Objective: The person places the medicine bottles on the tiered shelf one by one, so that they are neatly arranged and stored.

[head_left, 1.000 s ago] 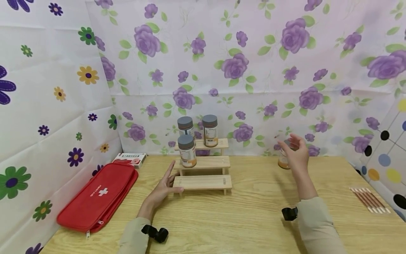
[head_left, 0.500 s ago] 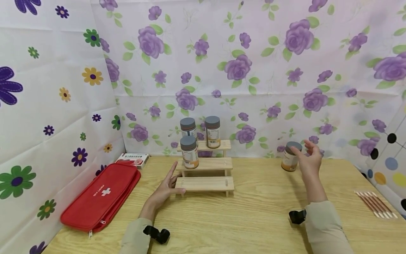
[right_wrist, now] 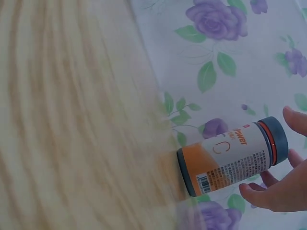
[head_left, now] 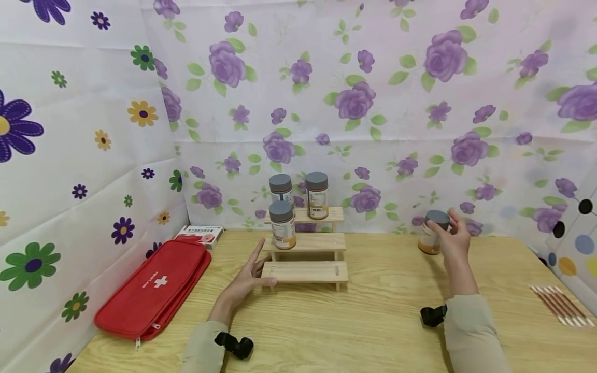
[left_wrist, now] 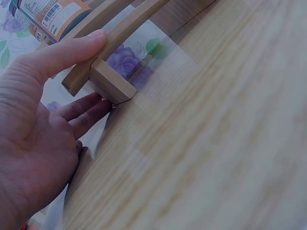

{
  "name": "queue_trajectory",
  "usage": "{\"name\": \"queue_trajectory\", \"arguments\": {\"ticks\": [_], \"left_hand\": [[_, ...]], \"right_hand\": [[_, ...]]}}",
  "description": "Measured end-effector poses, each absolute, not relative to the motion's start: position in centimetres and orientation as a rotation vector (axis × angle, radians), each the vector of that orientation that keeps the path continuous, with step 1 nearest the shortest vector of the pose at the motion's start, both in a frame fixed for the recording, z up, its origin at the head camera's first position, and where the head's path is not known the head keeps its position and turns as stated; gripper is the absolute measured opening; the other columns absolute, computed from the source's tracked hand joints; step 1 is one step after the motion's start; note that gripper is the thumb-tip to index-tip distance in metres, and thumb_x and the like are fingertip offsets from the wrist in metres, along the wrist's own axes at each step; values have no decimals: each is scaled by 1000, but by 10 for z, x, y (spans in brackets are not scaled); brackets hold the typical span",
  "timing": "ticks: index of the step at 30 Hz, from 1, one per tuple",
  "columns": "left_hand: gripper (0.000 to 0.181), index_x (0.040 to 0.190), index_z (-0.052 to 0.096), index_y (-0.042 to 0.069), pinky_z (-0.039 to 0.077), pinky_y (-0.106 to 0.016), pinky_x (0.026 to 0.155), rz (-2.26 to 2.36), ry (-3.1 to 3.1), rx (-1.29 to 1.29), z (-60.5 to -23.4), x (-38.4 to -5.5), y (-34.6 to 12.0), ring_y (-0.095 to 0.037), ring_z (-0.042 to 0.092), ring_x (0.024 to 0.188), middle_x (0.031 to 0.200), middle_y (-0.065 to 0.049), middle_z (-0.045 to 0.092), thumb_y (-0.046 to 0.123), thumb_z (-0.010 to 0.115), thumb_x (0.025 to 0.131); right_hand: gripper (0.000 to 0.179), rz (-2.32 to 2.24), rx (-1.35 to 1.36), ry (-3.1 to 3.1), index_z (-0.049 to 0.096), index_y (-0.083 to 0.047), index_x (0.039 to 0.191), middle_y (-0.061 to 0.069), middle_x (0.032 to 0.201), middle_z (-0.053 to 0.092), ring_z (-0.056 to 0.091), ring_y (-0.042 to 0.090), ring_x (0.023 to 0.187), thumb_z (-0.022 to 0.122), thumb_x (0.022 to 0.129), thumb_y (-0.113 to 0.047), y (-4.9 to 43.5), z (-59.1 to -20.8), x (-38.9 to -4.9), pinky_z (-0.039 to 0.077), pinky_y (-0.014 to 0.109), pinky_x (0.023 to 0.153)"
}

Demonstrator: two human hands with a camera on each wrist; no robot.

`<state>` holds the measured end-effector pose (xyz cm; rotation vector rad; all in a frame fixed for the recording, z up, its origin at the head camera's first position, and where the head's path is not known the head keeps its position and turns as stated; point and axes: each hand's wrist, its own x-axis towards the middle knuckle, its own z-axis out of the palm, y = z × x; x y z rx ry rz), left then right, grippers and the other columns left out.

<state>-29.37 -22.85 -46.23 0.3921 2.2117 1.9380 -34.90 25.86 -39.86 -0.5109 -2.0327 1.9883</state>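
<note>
A three-step wooden stand [head_left: 305, 270] stands mid-table. My left hand [head_left: 244, 281] holds its left end: in the left wrist view the thumb [left_wrist: 72, 50] lies over the lowest board and the fingertips reach its leg. On the stand are pill jars with grey lids: one jar [head_left: 282, 228] on the middle step, another jar [head_left: 317, 199] and a partly hidden jar [head_left: 281, 187] on the top one. At right, my right hand [head_left: 454, 241] is spread around the lid of an upright orange-and-white jar [right_wrist: 230, 158], thumb in front, fingertips close beside it.
On the left lies a red first aid pouch [head_left: 154, 290], with a white and red box [head_left: 205, 235] behind it. Several cotton swabs [head_left: 561, 305] lie at the right. Flowered cloth walls [head_left: 382, 114] border the table at back and sides.
My right hand has moved back and brought its fingers in around the jar's lid. The left hand has stayed at the stand. The head view has shifted slightly left.
</note>
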Motion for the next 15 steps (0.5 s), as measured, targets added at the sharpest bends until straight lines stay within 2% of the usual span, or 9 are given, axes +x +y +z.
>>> {"name": "queue_trajectory", "arguments": {"ticks": [9,12,15], "left_hand": [[110,157,0,40,15,-60,120,1939,2223,376,-462,-292,-228,-40,10,152,162,-22,18,6,75,83],[110,156,2,43,14,-60,120,1939,2222,366,-463,-293,-228,-40,9,152,161,-22,19,6,75,83],[109,155,2,44,14,-60,120,1941,2216,361,-463,-293,-227,-40,9,152,162,-22,19,6,75,83]], "right_hand": [[71,1999,-521,-1976,27,-32,155,7,163,22,27,25,145,63,94,-31,254,-405,-354,31,39,118],[71,1956,-529,-1993,28,-33,154,6,163,24,32,23,141,64,93,-29,253,-407,-355,39,32,107],[71,1914,-527,-2025,29,-35,153,4,163,22,39,18,131,65,93,-28,253,-410,-355,42,20,88]]}}
